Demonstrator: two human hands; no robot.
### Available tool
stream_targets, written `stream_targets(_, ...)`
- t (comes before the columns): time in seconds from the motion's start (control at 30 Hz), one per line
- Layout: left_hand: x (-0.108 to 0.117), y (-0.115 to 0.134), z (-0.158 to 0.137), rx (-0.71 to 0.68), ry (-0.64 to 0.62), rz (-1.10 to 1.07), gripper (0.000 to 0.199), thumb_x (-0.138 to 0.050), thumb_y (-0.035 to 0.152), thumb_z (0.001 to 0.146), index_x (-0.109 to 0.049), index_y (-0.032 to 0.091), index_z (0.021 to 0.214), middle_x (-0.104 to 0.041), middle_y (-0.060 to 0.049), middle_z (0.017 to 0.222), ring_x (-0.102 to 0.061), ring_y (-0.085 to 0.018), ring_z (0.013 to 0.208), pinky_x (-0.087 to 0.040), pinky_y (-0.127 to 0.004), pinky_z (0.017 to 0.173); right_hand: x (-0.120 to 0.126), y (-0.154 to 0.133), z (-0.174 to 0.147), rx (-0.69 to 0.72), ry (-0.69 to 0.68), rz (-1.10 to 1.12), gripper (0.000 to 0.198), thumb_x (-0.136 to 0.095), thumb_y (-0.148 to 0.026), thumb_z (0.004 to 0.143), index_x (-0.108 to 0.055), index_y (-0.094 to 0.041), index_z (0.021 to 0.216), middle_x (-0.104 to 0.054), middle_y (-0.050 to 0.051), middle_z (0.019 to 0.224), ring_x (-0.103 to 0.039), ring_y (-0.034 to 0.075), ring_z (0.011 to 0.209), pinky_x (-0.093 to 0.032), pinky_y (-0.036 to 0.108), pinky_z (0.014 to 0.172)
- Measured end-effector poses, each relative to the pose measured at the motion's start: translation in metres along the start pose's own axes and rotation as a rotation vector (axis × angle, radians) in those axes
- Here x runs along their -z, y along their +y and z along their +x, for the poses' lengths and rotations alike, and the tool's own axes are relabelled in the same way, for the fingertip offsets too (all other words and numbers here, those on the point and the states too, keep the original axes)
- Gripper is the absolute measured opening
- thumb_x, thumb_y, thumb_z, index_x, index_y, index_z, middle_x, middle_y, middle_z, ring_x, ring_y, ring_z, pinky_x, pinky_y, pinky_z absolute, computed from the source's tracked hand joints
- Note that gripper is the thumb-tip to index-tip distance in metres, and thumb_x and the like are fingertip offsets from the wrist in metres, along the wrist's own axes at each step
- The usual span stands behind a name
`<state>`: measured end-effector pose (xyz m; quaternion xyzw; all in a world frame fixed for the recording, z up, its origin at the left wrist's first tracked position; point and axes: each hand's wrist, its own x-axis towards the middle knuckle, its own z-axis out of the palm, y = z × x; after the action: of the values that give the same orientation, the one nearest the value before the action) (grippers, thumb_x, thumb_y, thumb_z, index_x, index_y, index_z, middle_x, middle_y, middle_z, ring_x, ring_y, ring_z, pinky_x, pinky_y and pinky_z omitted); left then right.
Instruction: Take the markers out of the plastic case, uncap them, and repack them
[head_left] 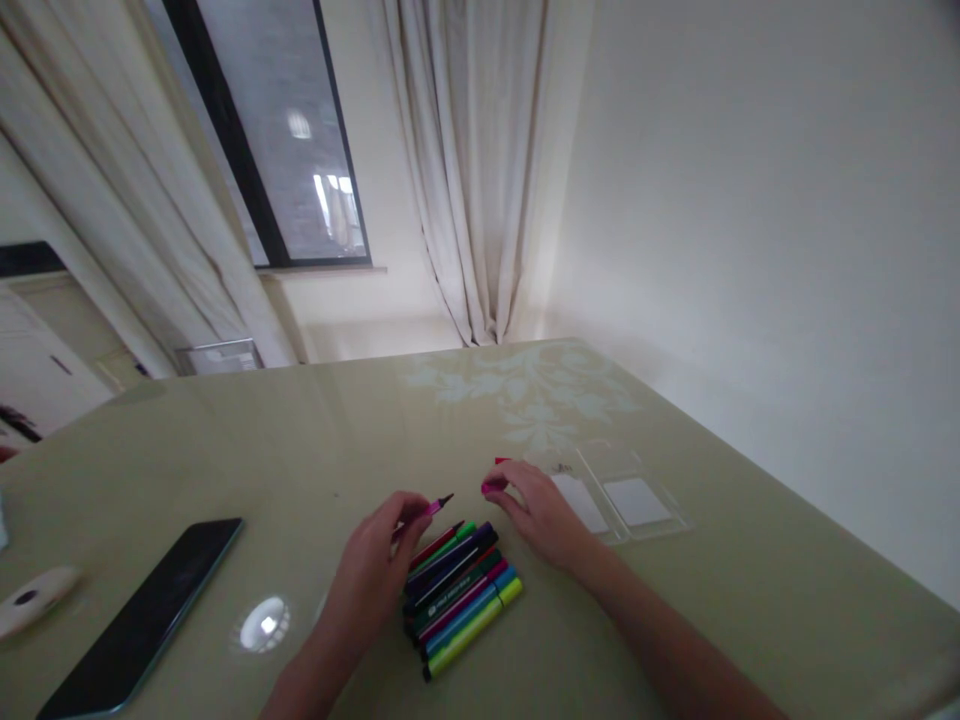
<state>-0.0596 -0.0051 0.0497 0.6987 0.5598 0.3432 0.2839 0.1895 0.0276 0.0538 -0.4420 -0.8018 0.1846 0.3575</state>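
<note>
Slim pink marker (pixel 437 507) held uncapped above the desk (pixel 322 450)

The marker was pinched in the grip of the left hand (pixel 373 552), its dark tip (pixel 448 498) bared; a small pink plastic cap (pixel 492 488) was pinched by the right hand (pixel 544 512), apart from it. Uncapping was judged done, recapping not. A slanted row of multicoloured plastic markers (pixel 463 592) was laid beside the left hand; a clear plastic case (pixel 604 500) was placed nearer the desk's right edge.
</note>
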Motion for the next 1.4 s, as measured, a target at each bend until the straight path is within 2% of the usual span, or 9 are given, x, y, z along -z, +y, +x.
stream_targets(0.13,-0.004,0.009,-0.004,-0.035,-0.018,-0.092,0.024,-0.053,0.047,0.096,-0.064,0.026,0.1,-0.075,-0.003,0.099,-0.07,-0.021,0.091,-0.054,-0.033,0.083,-0.001,-0.015,-0.003,0.076,0.025,0.132,0.008,-0.065,-0.028,0.099,-0.069,-0.021,0.099,-0.073,0.003,0.098,-0.064,0.019,0.098,-0.043,0.035,0.101)
stream_targets(0.47,-0.005,0.008,-0.005,-0.044,-0.052,-0.11,0.023,-0.052,0.044,0.099,-0.066,0.026,0.103,-0.074,-0.002,0.101,-0.07,-0.02,0.093,-0.055,-0.032,0.085,-0.004,-0.021,-0.003,0.055,0.065,0.245,0.014,-0.068,-0.035,0.097,-0.074,-0.022,0.098,-0.073,0.003,0.094,-0.067,0.019,0.092,-0.051,0.033,0.088)
stream_targets(0.67,-0.004,0.006,-0.004,-0.056,-0.05,-0.095,0.023,-0.051,0.044,0.1,-0.067,0.027,0.105,-0.074,-0.002,0.103,-0.069,-0.019,0.093,-0.054,-0.031,0.083,-0.001,-0.021,-0.001,0.052,0.105,0.296,0.013,-0.073,-0.036,0.093,-0.076,-0.024,0.097,-0.075,0.002,0.091,-0.069,0.019,0.088,-0.05,0.037,0.096)
stream_targets(0.83,-0.007,0.012,-0.005,-0.096,-0.065,-0.089,0.025,-0.052,0.045,0.1,-0.069,0.026,0.102,-0.073,-0.003,0.101,-0.068,-0.02,0.092,-0.053,-0.031,0.083,-0.002,-0.024,-0.003,0.048,0.051,0.336,0.014,-0.074,-0.037,0.092,-0.078,-0.024,0.096,-0.076,0.002,0.088,-0.07,0.018,0.085,-0.053,0.03,0.081)
stream_targets(1.1,-0.006,0.021,-0.008,-0.141,0.008,-0.078,0.025,-0.057,0.044,0.096,-0.074,0.025,0.093,-0.071,-0.003,0.088,-0.066,-0.019,0.081,-0.054,-0.029,0.077,-0.002,-0.025,-0.006,-0.035,0.062,0.37,0.021,-0.077,-0.045,0.088,-0.081,-0.024,0.089,-0.077,0.002,0.08,-0.07,0.017,0.074,-0.052,0.029,0.072)
stream_targets(1.27,-0.008,0.022,-0.009,-0.088,0.017,-0.123,0.024,-0.06,0.043,0.095,-0.075,0.025,0.09,-0.073,-0.002,0.086,-0.068,-0.019,0.08,-0.054,-0.027,0.074,-0.007,-0.024,-0.006,-0.028,0.07,0.429,0.017,-0.08,-0.041,0.085,-0.081,-0.024,0.086,-0.076,0.002,0.077,-0.069,0.017,0.072,-0.052,0.028,0.071)
stream_targets(1.4,-0.007,0.022,-0.008,-0.052,-0.028,-0.129,0.025,-0.059,0.044,0.095,-0.075,0.026,0.092,-0.075,-0.002,0.087,-0.069,-0.019,0.08,-0.054,-0.027,0.073,-0.006,-0.025,-0.006,-0.064,0.028,0.391,0.01,-0.082,-0.033,0.084,-0.081,-0.023,0.086,-0.077,0.001,0.078,-0.07,0.016,0.074,-0.051,0.027,0.071)
